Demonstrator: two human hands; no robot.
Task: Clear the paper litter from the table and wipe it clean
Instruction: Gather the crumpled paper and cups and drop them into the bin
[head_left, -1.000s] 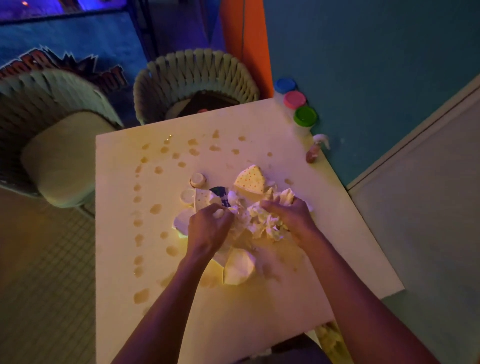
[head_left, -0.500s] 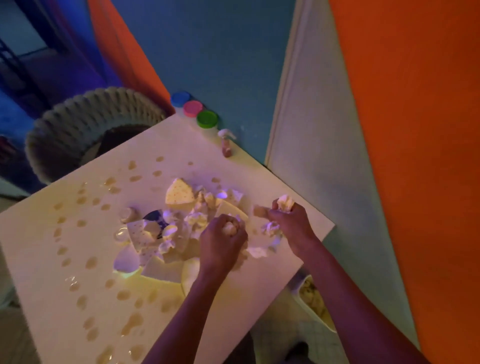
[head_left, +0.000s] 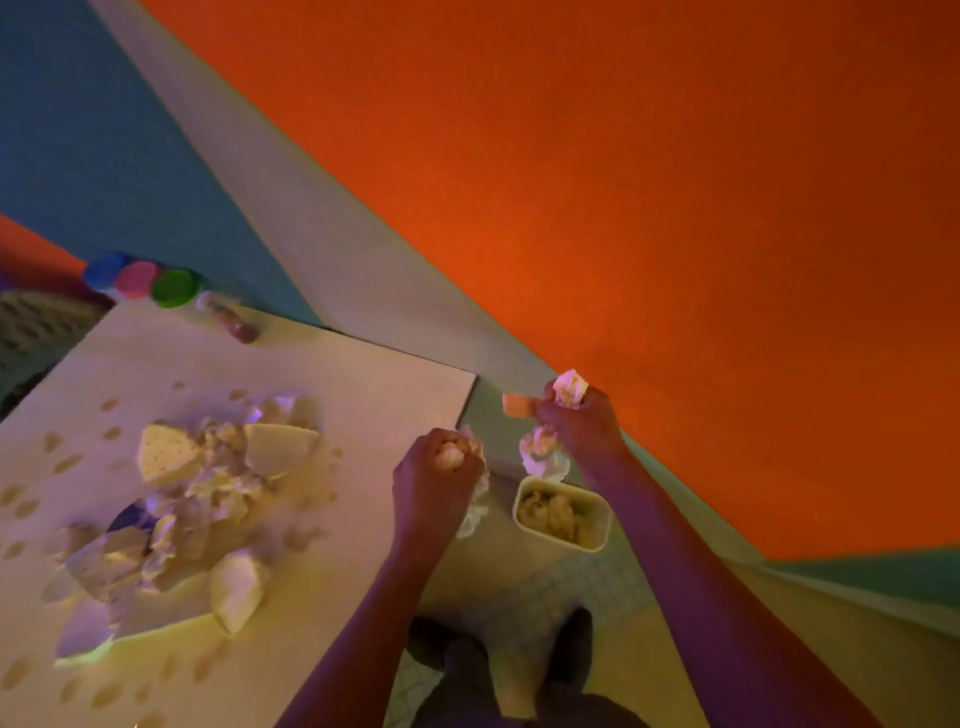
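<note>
Table (head_left: 363, 395) cut off left; paper pile (head_left: 197, 493) blurred.

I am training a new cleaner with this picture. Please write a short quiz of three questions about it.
1. True or false: both hands are shut on crumpled paper.
2. Which hand is above the bin on the floor? A) left B) right
3. Fill in: most litter lies on the ____.

Key:
1. True: left hand, right hand, crumpled paper.
2. B, over the bin.
3. table, in the litter pile.
</note>
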